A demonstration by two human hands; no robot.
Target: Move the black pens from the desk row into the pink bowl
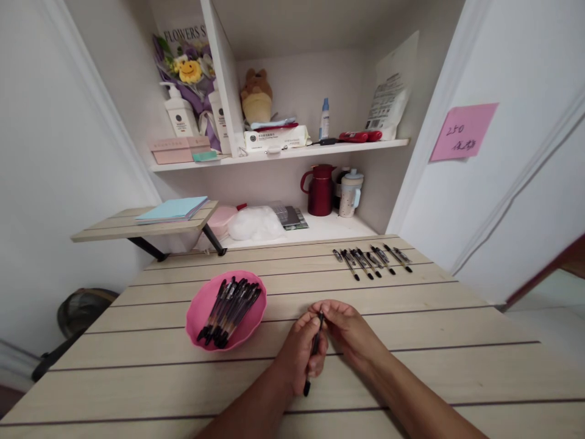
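My left hand (300, 352) is wrapped round the barrel of a black pen (314, 350), whose lower end sticks out below the fist. My right hand (343, 327) pinches the pen's upper end with its fingertips. Both hands rest low over the wooden table (411, 341), near its middle. To the left sits a pink bowl (201, 305) holding several black pens (231, 310). At the far right of the table, several more black pens (372, 260) lie side by side in a row.
Behind the table stand white shelves with a dark red jug (320, 190), a pale cup (350, 194), bottles, a plush toy and boxes. A small wooden shelf (137, 225) with blue notebooks juts out at the left. A pink note (461, 131) is stuck on the right wall.
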